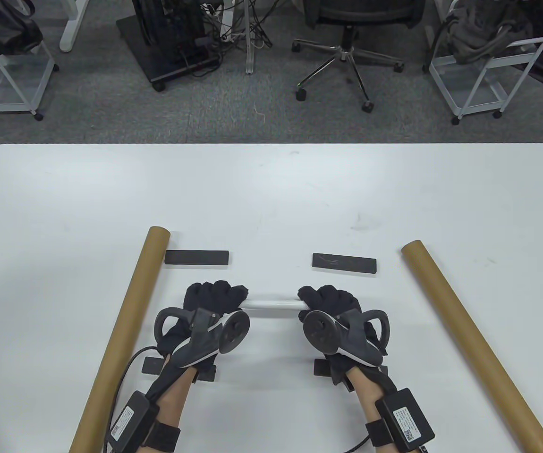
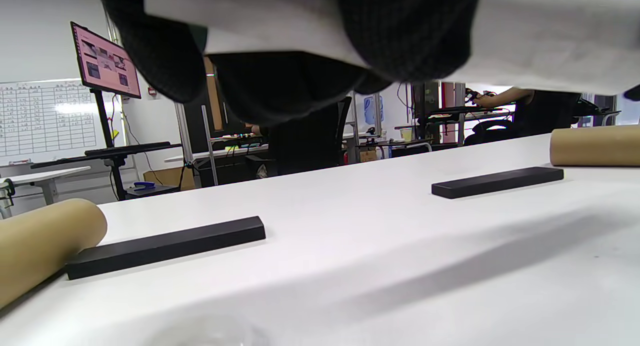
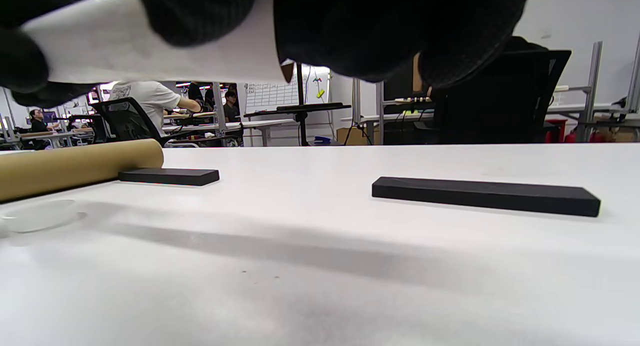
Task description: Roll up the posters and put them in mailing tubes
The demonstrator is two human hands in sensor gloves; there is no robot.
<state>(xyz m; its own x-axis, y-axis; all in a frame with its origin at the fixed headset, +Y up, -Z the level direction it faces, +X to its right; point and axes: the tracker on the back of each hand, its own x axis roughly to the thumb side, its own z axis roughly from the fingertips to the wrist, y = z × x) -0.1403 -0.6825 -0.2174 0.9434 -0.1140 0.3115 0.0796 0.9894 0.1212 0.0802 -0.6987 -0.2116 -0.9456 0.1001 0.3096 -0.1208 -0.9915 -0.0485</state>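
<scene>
- Rolled white paper poster (image 1: pixel 274 305): lifted above white worktop (image 1: pixel 271 198), left hand (image 1: pixel 215 298) and right hand (image 1: pixel 330 302) curled around its ends.
- Brown cardboard mailing tubes (image 1: pixel 125 325) (image 1: pixel 470 339): outboard of each grip.
- Black flat bars (image 1: pixel 197 257) (image 1: pixel 344 263): beyond the grips.

A white paper poster rolled into a slim cylinder (image 1: pixel 274 305) is held level above the table's 6 o'clock area, flanked by two long brown cardboard mailing tubes, one (image 1: pixel 120 337) laid at 7 o'clock, the other (image 1: pixel 474 347) at 5 o'clock.

White rolled poster (image 1: pixel 274 305), brown tubes (image 1: pixel 125 330), black bars (image 1: pixel 197 257), white table (image 1: pixel 271 198).
</scene>
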